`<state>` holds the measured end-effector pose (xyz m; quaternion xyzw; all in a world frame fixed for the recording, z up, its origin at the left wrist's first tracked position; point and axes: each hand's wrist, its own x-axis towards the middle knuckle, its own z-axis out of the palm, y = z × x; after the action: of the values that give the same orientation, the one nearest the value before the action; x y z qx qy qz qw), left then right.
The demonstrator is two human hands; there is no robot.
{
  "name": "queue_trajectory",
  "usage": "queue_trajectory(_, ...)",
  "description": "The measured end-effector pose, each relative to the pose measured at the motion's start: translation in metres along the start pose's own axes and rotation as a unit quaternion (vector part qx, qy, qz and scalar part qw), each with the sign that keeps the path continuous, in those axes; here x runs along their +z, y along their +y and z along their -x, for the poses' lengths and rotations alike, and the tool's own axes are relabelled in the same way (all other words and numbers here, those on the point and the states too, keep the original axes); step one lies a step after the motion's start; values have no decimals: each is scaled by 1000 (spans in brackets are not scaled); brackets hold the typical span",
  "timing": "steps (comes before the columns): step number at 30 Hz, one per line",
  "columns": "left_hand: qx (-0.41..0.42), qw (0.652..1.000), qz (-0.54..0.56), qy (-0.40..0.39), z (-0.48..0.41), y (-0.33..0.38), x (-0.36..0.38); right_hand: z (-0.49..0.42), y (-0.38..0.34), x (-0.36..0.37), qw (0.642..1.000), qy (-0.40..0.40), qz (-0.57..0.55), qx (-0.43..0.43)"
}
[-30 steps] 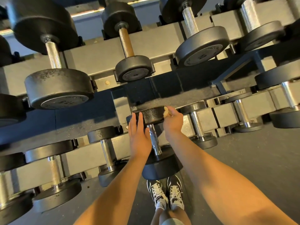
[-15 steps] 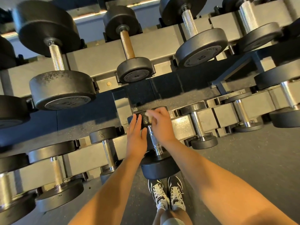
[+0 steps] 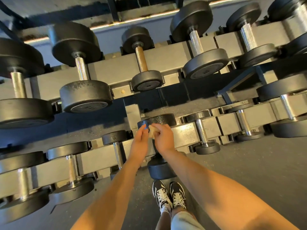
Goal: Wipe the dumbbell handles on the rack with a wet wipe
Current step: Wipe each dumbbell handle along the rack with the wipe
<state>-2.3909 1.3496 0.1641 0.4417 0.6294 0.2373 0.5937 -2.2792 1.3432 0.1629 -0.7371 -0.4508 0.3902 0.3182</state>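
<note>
Looking down from the head camera onto a 2-tier dumbbell rack [image 3: 166, 58] over a dark speckled floor [image 3: 249, 163]. On the lower tier, dead centre, a small dumbbell [image 3: 158, 119] lying front to back, far black head against the rail, near head [image 3: 160, 169] overhanging the floor above a pair of black-and-white sneakers [image 3: 168, 194]; handle almost wholly hidden behind the 2 hands. Right hand [image 3: 163, 137] curled over the handle's far end, fingers closed on a crumpled pale wet wipe [image 3: 152, 131], wipe bunched just below the far head and touching it or very nearly so. Left hand [image 3: 139, 141] alongside on the left, fingers straight and together, held flat and gripping nothing, fingertips reaching the wipe's left edge and the far head; whether pressing on the wipe, cannot tell. Both forearms bare, running up from the bottom edge. Neighbouring small dumbbells on the same tier: 1 just left [image 3: 117, 146] with a chrome handle, 1 just right [image 3: 201, 130], more further out both ways. Upper tier: bigger dumbbells, a small 1 with a rusty brown handle [image 3: 141, 59] straight above the hands, a large scuffed 1 [image 3: 81, 70] to its left, chrome-handled ones to its right.
</note>
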Motion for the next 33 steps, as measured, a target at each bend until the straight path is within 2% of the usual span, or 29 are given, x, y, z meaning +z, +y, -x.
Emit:
queue_trajectory(2, 12, 1000, 24, 5, 14, 18, -7, 9, -25, -13, 999, 9, -46, 18)
queue_trajectory(5, 46, 996, 72, 21, 35, 57, -16, 24, -62, -30, 998, -19, -66, -11)
queue_trajectory(9, 69, 994, 65, 55, 64, 103, -33, 43, -108, -42, 991, -33, -126, -24)
queue_trajectory(13, 84, 985, 95, 117, 94, 131, -59, 53, -155, -45, 988, -52, -140, -45)
queue_trajectory(17, 115, 977, 105, 145, 106, 153, -90, 52, -193, -36, 986, -79, -123, -86)
queue_trajectory(21, 100, 981, 47, 160, 95, 161, -118, 44, -221, -20, 988, -72, -91, -99)
queue_trajectory(26, 150, 961, -79, 219, 58, 163, -164, 6, -237, 6, 992, 22, -93, -82)
queue_trajectory(30, 106, 959, -141, 222, 13, 144, -200, -29, -250, 44, 990, 23, -137, -25)
queue_trajectory(33, 140, 952, -161, 219, -6, 128, -221, -44, -257, 68, 993, 22, -113, -22)
